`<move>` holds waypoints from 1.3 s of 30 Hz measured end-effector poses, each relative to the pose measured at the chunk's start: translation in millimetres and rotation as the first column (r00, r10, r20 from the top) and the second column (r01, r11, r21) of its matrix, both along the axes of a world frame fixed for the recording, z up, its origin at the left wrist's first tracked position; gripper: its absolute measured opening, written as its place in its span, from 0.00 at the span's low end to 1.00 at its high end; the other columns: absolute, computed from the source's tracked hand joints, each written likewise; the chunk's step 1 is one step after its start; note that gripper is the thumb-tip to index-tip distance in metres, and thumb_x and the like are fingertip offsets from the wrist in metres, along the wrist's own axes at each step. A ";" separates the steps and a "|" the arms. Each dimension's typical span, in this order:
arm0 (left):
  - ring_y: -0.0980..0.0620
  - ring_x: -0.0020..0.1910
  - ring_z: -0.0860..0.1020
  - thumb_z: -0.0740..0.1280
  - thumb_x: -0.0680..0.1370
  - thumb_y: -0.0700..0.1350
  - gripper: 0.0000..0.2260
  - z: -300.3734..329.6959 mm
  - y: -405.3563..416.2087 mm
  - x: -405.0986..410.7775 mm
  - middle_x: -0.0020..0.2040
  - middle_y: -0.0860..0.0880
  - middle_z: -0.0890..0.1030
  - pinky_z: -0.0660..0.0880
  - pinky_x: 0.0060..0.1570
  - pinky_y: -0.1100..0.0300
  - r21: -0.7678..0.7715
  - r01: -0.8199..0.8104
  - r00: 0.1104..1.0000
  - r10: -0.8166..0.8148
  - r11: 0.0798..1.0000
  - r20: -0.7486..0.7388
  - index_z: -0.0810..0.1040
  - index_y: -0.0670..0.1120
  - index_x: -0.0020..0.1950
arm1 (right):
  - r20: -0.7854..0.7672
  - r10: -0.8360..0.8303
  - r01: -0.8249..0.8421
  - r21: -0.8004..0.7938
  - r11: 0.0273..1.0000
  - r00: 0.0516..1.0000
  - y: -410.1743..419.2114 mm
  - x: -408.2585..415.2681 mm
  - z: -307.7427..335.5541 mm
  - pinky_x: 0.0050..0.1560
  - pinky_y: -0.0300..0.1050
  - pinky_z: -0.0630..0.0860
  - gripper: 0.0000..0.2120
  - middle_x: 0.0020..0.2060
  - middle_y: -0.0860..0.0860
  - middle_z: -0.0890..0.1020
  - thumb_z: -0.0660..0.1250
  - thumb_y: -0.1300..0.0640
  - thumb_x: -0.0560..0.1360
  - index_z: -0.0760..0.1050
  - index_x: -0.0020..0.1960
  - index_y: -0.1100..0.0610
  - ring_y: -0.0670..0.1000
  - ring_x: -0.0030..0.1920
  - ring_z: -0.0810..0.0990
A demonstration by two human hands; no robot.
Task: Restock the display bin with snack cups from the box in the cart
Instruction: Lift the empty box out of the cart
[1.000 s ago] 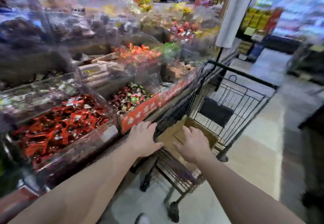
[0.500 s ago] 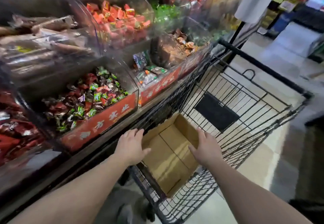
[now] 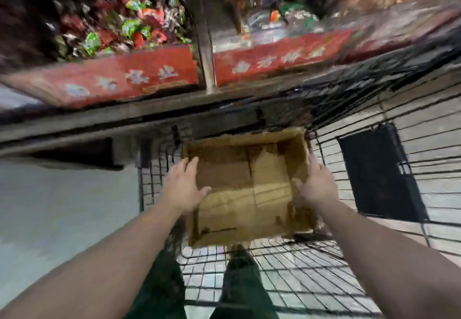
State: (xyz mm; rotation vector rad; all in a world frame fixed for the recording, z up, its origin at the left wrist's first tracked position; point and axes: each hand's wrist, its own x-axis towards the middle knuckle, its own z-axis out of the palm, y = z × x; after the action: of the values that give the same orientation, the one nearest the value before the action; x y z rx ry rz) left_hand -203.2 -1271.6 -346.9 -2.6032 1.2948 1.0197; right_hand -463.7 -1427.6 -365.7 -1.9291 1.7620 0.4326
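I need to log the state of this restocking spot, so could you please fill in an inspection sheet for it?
Surface: wire cart floor carries the box; tiled floor shows through the mesh.
Job's things: cardboard box open-topped, no snack cups seen inside; display bin with a red front behind the cart, contents blurred.
Clutter: neighbouring bin of wrapped sweets; black panel on the cart's wire wall.
Grippers: left hand at the box's left wall, thumb over the rim; right hand at its right wall; fingers fairly straight, no firm grip seen.
Cables: nothing seen.
Surroundings: shelf edge; the person's dark trousers under the mesh.
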 end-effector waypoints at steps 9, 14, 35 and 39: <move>0.40 0.66 0.71 0.75 0.70 0.53 0.41 -60.2 21.2 -33.4 0.69 0.43 0.69 0.69 0.62 0.52 0.160 -0.723 0.648 0.740 0.672 -0.182 0.56 0.43 0.75 | 0.033 -0.280 0.252 0.347 0.903 0.959 -31.2 -52.7 -85.4 0.60 0.51 0.75 0.42 0.65 0.60 0.74 0.74 0.51 0.71 0.53 0.76 0.52 0.63 0.62 0.76; 0.40 0.71 0.66 0.78 0.63 0.56 0.48 -73.5 31.3 -42.9 0.75 0.45 0.64 0.64 0.69 0.41 0.334 -0.745 0.486 0.813 0.577 -0.321 0.56 0.52 0.76 | 0.069 -0.402 0.319 0.490 0.811 0.913 -24.2 -56.7 -105.7 0.60 0.60 0.76 0.42 0.65 0.58 0.75 0.77 0.50 0.67 0.59 0.74 0.55 0.62 0.60 0.77; 0.46 0.52 0.74 0.74 0.70 0.57 0.36 197.6 173.2 -40.6 0.60 0.48 0.74 0.70 0.47 0.57 -0.328 -0.666 0.734 0.507 0.670 -0.452 0.61 0.44 0.70 | 0.349 -0.114 0.206 -0.240 0.949 0.930 107.3 -29.3 227.6 0.57 0.56 0.75 0.25 0.55 0.61 0.78 0.64 0.47 0.74 0.69 0.65 0.60 0.63 0.55 0.77; 0.42 0.68 0.69 0.72 0.71 0.60 0.43 255.8 267.3 -13.0 0.73 0.43 0.66 0.70 0.60 0.52 -0.402 -0.682 0.731 0.552 0.611 -0.402 0.53 0.44 0.76 | 0.367 0.050 0.085 -0.342 0.936 0.929 172.0 27.9 290.6 0.57 0.55 0.73 0.25 0.58 0.60 0.77 0.64 0.48 0.75 0.65 0.66 0.58 0.64 0.59 0.76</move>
State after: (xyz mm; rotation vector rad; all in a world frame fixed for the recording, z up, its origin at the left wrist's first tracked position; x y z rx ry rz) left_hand -216.1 -1004.3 -91.2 -3.6269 0.7318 1.2205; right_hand -435.8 -1255.7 -75.0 -2.0597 1.6811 -0.2685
